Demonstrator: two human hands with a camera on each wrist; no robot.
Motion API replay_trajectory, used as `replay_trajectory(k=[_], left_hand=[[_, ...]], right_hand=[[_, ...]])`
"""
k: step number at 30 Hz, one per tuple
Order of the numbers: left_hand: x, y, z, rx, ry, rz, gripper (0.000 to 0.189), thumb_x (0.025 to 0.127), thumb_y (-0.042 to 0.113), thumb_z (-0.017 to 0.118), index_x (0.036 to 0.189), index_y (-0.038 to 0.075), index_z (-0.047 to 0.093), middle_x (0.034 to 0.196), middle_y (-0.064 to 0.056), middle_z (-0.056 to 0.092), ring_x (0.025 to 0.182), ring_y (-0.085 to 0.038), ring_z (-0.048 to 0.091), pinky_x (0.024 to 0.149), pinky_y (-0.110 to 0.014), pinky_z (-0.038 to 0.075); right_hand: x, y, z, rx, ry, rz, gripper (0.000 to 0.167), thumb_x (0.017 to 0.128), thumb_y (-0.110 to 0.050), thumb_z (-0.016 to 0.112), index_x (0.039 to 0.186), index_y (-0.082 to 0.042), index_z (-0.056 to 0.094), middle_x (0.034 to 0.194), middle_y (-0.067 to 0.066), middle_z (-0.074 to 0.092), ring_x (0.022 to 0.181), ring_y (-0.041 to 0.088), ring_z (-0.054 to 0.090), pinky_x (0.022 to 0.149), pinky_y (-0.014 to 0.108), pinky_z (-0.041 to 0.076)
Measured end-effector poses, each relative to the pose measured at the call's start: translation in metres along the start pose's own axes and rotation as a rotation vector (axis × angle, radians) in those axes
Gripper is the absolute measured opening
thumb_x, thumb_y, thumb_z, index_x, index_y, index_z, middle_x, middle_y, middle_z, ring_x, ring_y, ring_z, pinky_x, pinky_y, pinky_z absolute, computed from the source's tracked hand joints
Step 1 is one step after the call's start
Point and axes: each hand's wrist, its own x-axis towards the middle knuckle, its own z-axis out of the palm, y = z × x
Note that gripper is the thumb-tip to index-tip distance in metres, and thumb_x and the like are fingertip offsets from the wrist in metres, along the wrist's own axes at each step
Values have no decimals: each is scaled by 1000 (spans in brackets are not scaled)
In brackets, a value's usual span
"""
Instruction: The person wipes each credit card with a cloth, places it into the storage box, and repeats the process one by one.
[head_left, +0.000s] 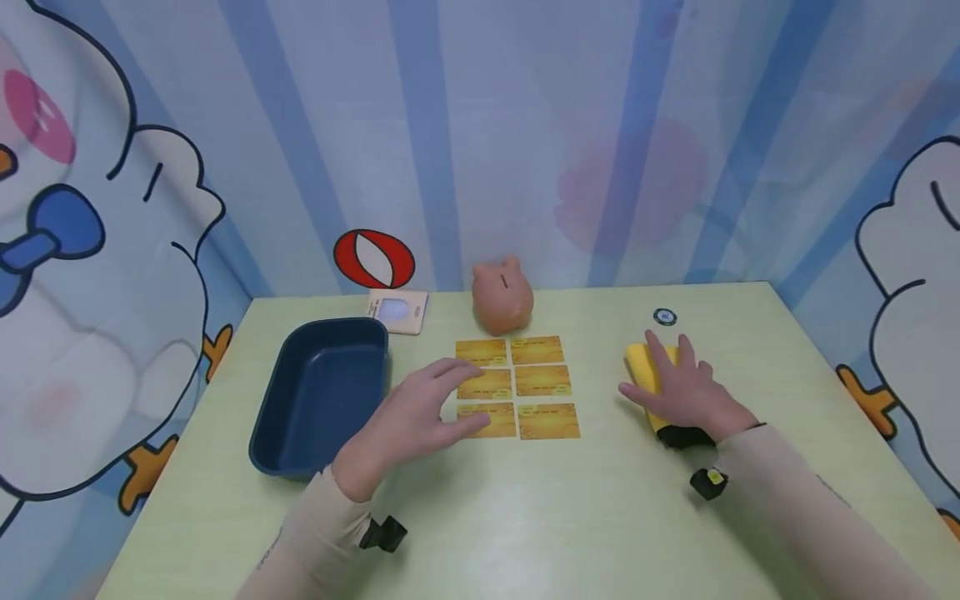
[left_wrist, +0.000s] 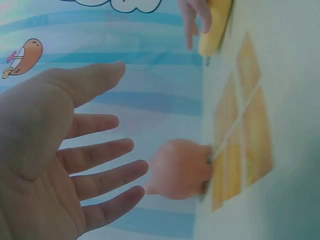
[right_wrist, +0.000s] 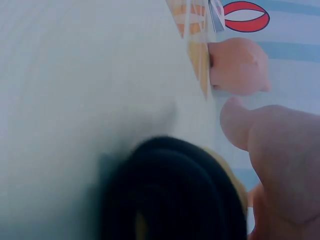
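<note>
My left hand (head_left: 412, 417) is held over the table with its fingers apart, at the left edge of several gold cards (head_left: 543, 381) laid in two columns. It holds nothing, and the left wrist view shows its spread fingers (left_wrist: 105, 155) plainly. On the right, my right hand (head_left: 686, 396) is spread over a yellow roll (head_left: 637, 367) with a black end. In the right wrist view that black end (right_wrist: 175, 185) looks round and layered, with the thumb (right_wrist: 270, 125) extended beside it. Whether the palm touches the roll is hidden.
A dark blue basin (head_left: 318, 327) stands at the left. Behind it lies a pale flat case (head_left: 408, 312) with a window. A pink piggy bank (head_left: 501, 304) stands behind the cards. Beyond my right hand lies a small round chip (head_left: 664, 317). A printed curtain (head_left: 510, 125) hangs behind the table.
</note>
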Motion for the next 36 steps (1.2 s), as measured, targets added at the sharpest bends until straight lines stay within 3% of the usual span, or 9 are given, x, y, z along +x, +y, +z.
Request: replay_trajectory(k=[7, 11, 16, 23, 36], left_hand=[[-1, -13, 34, -63, -37, 7, 43, 95, 19, 80, 134, 6, 69, 133, -9, 69, 121, -27, 66, 104, -44, 56], [-1, -20, 47, -37, -27, -36, 37, 94, 11, 80, 129, 3, 71, 127, -12, 71, 118, -29, 67, 102, -46, 57], [0, -29, 59, 30, -4, -107, 37, 92, 7, 81, 127, 4, 72, 126, -12, 71, 118, -29, 67, 103, -46, 55], [-1, -38, 68, 67, 18, -153, 39, 90, 11, 83, 127, 4, 71, 128, -14, 70, 116, -32, 65, 101, -48, 56], [0, -42, 72, 41, 28, -158, 43, 89, 9, 84, 130, 7, 70, 126, -11, 70, 108, -30, 61, 92, -46, 54]], right_hand=[[0, -5, 9, 5, -16, 21, 113, 94, -74, 58, 168, -9, 2, 161, 44, -8, 126, 74, 34, 82, 72, 53], [0, -6, 10, -4, 1, 36, 111, 95, -70, 60, 168, -9, 3, 161, 44, -9, 126, 73, 33, 76, 69, 54], [1, -5, 14, -9, 20, 44, 110, 95, -64, 64, 169, -9, 3, 162, 42, -5, 127, 70, 33, 82, 73, 51], [0, -1, 17, -21, 60, 15, 104, 96, -56, 66, 168, -4, 9, 161, 43, -1, 128, 72, 30, 82, 76, 49], [-4, -4, 18, -24, 58, 19, 87, 100, -43, 67, 168, -16, 20, 163, 39, 3, 117, 68, 36, 69, 68, 53]])
